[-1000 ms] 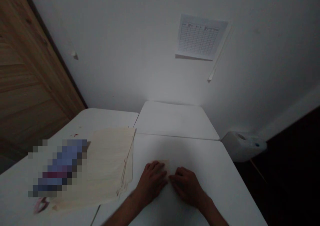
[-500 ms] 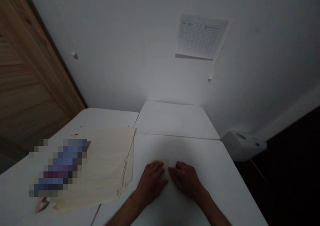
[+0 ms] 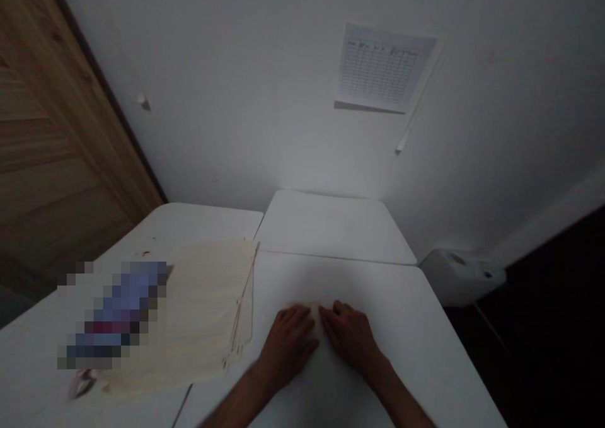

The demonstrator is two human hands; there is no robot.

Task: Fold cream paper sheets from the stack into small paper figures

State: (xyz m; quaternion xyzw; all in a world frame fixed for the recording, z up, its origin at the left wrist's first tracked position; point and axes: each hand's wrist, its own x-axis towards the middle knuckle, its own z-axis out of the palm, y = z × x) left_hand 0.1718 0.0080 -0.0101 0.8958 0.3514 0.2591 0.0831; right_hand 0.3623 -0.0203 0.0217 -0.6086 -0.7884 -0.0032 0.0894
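A small cream-coloured piece (image 3: 314, 318), thin and flat like cloth or paper, lies on the white table between my hands. My left hand (image 3: 289, 341) rests over its left part, fingers laid forward and thumb apart, hiding much of it. At its right edge my right hand (image 3: 348, 336) has its fingers bent and pressed together, the tips touching the piece. Further left lies a stack of cream sheets (image 3: 208, 302) with uneven right edges. A blurred-out blue item (image 3: 125, 302) covers the stack's left side.
Scissors, judging by the pinkish handle loop (image 3: 84, 382), lie by the stack's near corner. White table panels (image 3: 335, 226) meet at seams. Behind is a wall with a printed sheet (image 3: 385, 69). A white plastic container (image 3: 460, 277) stands beyond the right edge.
My right hand has slid slightly forward, its fingertips now higher along the piece's right edge. My left hand has barely moved. The view has shifted a little.
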